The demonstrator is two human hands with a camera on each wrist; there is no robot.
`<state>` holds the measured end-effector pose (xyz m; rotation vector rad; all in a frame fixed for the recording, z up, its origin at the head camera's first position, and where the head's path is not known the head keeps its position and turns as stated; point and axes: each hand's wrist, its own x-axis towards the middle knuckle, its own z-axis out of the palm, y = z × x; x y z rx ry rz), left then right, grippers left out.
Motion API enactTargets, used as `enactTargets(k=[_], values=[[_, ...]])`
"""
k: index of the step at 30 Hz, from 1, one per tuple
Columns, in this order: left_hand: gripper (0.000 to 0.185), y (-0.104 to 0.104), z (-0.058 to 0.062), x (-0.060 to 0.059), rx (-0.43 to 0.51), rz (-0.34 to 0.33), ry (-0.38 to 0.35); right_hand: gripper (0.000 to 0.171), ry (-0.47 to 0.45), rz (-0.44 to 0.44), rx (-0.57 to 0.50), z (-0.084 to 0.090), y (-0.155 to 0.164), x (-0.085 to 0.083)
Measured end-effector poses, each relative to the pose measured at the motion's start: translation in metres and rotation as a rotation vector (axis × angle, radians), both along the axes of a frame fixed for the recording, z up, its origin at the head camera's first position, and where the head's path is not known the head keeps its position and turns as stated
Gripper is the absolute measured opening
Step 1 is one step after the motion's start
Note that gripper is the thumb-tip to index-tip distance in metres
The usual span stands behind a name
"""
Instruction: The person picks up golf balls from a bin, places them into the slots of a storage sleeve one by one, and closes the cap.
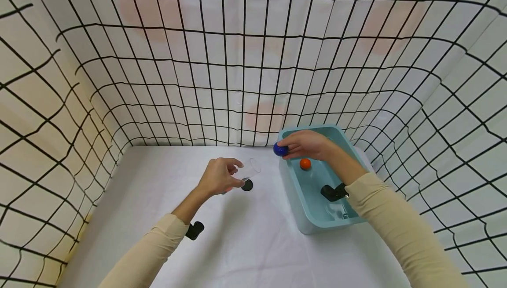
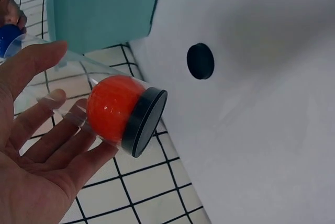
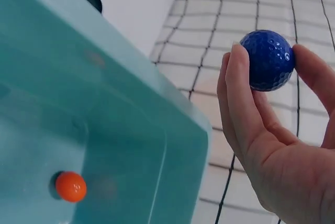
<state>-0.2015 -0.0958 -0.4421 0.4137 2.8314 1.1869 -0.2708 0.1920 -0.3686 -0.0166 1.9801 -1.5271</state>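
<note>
My left hand (image 1: 219, 176) holds a clear tube (image 1: 251, 167) tilted, its open end toward the right hand. Inside its lower end sits an orange ball (image 2: 112, 106), against a black cap (image 2: 145, 123) that closes the tube. Between the thumb and fingertips of my right hand (image 1: 309, 144) is a blue golf ball (image 3: 269, 60), held above the left far rim of a teal bin (image 1: 293, 191). Another black cap (image 1: 247, 185) lies on the white table, just beyond the left thumb in the head view.
A second orange ball (image 3: 70, 186) lies on the bin's floor. Something clear (image 1: 338, 212) is also in the bin, hard to make out. Black netting (image 1: 243, 63) surrounds the white-covered table (image 1: 253, 253) at the back and sides.
</note>
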Motion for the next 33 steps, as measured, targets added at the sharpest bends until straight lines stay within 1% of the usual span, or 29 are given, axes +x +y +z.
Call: enactTargets(k=[4,8,13,20,28,33], values=[[0.038,0.002,0.0,0.0,-0.002,-0.005,0.011,0.045,0.005,0.001,0.032,-0.008,-0.017,0.004],[0.039,0.004,0.001,0.0,-0.001,-0.006,-0.008,0.044,0.005,0.004,0.066,-0.015,-0.031,0.009],[0.039,0.006,0.002,0.001,0.0,-0.007,-0.016,0.041,0.011,0.025,0.072,-0.02,-0.042,0.013],[0.038,0.008,0.004,0.0,-0.003,-0.015,0.001,0.038,-0.007,0.042,0.063,-0.022,-0.049,0.018],[0.037,0.009,0.003,0.0,0.003,-0.013,-0.004,0.037,-0.032,0.054,0.051,-0.022,-0.053,0.021],[0.037,0.009,0.003,0.0,0.001,-0.012,-0.004,0.037,-0.031,0.067,0.048,-0.022,-0.051,0.021]])
